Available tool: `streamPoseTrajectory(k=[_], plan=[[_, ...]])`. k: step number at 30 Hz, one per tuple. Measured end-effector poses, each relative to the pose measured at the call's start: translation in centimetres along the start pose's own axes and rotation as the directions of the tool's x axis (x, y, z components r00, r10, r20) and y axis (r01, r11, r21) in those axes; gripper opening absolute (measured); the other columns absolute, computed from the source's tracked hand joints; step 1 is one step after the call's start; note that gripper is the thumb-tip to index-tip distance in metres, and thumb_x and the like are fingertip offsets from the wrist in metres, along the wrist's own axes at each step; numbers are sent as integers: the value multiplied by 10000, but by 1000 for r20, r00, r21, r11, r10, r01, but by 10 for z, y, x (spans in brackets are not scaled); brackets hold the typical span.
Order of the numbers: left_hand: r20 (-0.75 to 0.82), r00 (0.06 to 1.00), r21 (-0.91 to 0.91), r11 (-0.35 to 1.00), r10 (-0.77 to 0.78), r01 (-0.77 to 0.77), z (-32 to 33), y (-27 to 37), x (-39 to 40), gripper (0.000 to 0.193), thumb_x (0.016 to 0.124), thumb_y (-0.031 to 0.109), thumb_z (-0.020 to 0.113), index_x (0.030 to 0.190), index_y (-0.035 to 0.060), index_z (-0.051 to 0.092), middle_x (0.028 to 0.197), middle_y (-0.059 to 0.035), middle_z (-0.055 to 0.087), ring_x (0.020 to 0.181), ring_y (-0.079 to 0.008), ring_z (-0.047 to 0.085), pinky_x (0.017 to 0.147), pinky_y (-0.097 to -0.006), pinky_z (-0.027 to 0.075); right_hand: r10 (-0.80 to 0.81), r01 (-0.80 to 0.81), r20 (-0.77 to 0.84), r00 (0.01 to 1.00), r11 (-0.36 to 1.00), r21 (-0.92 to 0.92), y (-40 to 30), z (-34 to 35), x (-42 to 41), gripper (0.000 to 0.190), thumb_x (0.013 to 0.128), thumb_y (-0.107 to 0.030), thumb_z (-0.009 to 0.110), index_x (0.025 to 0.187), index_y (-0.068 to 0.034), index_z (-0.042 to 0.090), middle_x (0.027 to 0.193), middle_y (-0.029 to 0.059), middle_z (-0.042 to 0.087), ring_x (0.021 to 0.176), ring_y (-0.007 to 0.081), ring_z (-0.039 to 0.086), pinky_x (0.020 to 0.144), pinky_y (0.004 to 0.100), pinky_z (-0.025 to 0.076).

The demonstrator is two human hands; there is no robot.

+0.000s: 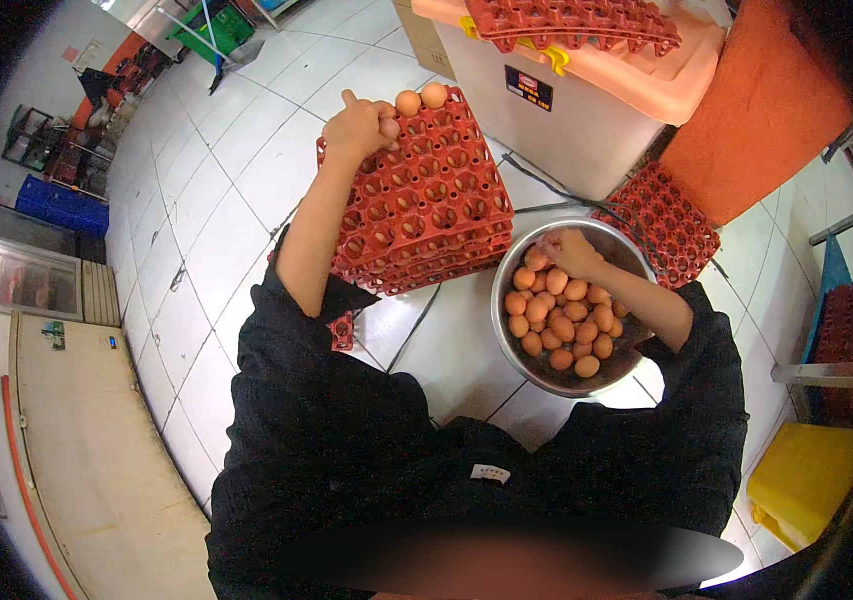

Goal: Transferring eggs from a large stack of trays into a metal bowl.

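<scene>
My left hand (357,129) is at the far left corner of a stack of red plastic egg trays (426,187), its fingers closed around a brown egg (390,129). To its right, two brown eggs (420,99) sit in the far row of the top tray; the other visible cups hold no eggs. A round metal bowl (501,330) with many brown eggs (562,328) stands on the floor, right of the stack. Inside its far side is my right hand (567,251), fingers bent down beside an egg (535,258); whether it grips that egg is unclear.
A large plastic storage box (546,105) with an orange lid stands beyond the bowl, with more red trays (576,22) on top. Another red tray (666,217) lies behind the bowl. Dark cables (546,208) cross the tiled floor. A yellow container (809,480) stands at right.
</scene>
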State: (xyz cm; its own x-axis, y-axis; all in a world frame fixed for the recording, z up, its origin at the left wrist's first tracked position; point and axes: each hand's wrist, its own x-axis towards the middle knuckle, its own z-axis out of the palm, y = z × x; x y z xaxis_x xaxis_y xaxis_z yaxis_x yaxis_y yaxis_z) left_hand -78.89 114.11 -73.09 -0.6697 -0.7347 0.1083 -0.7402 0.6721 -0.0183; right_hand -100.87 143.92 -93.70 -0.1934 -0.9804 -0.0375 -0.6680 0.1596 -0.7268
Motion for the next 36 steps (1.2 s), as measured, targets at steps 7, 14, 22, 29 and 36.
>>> streamPoseTrajectory(k=[7,14,22,29,36], plan=[[-49,998,3,999,44,-44,-6,-3,-1,400,615,296,786,988,247,650,1003,-86,629,968,-246,571,767,-396,523,65,-64,15,998,997,-41,-8,-12,-11,329,888,-310,524,956,-23,669,874,219,654,840,368,633,783,435,483],[141,962,-827,562,234,-16,-53,29,4,349,748,310,728,1004,94,628,788,-21,611,741,-150,606,621,-281,485,165,-164,-22,986,985,51,25,-22,-7,298,876,-290,548,875,-18,672,775,174,657,748,306,632,710,407,476],[434,329,-877,477,839,-60,3,194,-66,369,735,310,744,986,67,629,902,-35,667,715,-108,588,577,-273,474,202,-162,-191,961,966,202,17,-64,15,321,880,-284,538,761,-16,668,598,102,608,568,180,593,573,328,472],[436,259,-597,492,862,-634,194,243,-127,440,544,420,774,796,94,618,843,-93,630,873,-256,568,708,-366,453,304,-255,-179,935,933,254,13,-65,4,334,888,-306,541,769,-22,670,604,77,618,568,140,596,573,295,483],[55,421,-699,336,906,-631,177,240,-133,422,634,358,769,952,107,649,929,-97,620,1121,-336,460,910,-414,421,187,-154,-118,975,957,244,23,-59,-5,299,914,-278,546,800,-22,651,612,28,590,548,88,556,480,245,459]])
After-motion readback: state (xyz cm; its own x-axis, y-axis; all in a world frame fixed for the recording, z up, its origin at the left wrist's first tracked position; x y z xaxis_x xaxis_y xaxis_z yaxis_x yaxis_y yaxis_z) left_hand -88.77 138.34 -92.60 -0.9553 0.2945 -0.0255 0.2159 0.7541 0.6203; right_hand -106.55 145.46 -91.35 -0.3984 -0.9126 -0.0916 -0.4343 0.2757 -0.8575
